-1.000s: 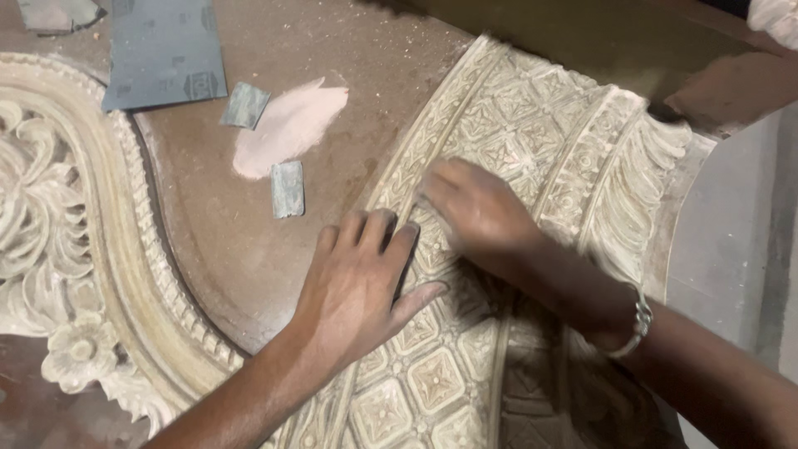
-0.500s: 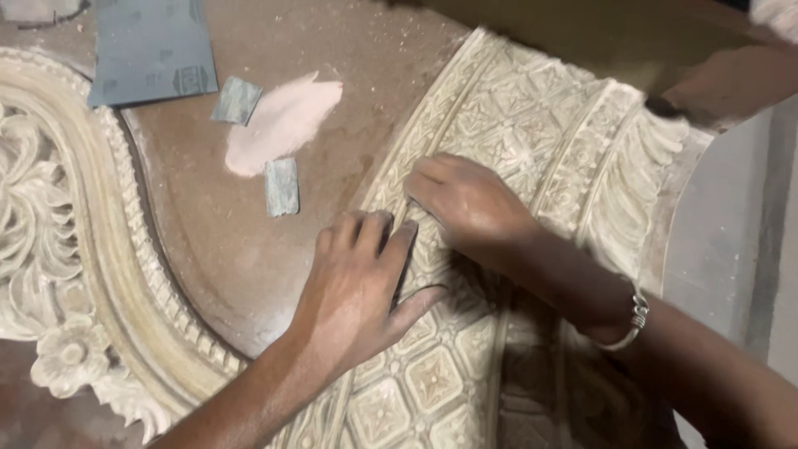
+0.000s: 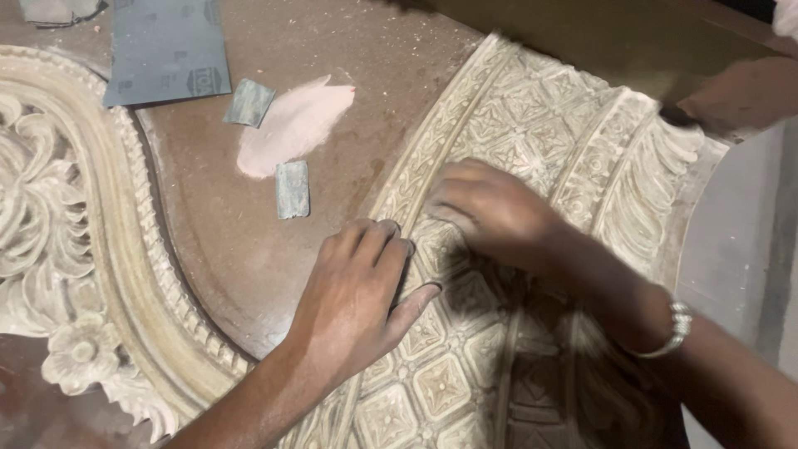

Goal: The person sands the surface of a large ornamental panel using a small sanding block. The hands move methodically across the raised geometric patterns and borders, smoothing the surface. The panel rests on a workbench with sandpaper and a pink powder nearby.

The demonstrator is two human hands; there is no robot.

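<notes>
A pale carved wooden band (image 3: 582, 133) with leaf and diamond patterns curves across the right half of the view. My left hand (image 3: 357, 299) lies flat on its inner edge, palm down, holding nothing. My right hand (image 3: 490, 212), with a silver bracelet (image 3: 677, 324) at the wrist, presses its bunched fingertips onto the carving just above the left hand. It is blurred. Whatever may be under those fingertips is hidden.
A dark sheet of sandpaper (image 3: 166, 54) lies at the top left on the brown panel (image 3: 224, 249). Two small folded sandpaper pieces (image 3: 249, 101) (image 3: 292, 189) flank a pink dust patch (image 3: 295, 125). A carved floral frame (image 3: 50, 216) fills the left edge.
My right hand has shifted slightly back and forth along the carved band. My left hand has stayed planted in the same place.
</notes>
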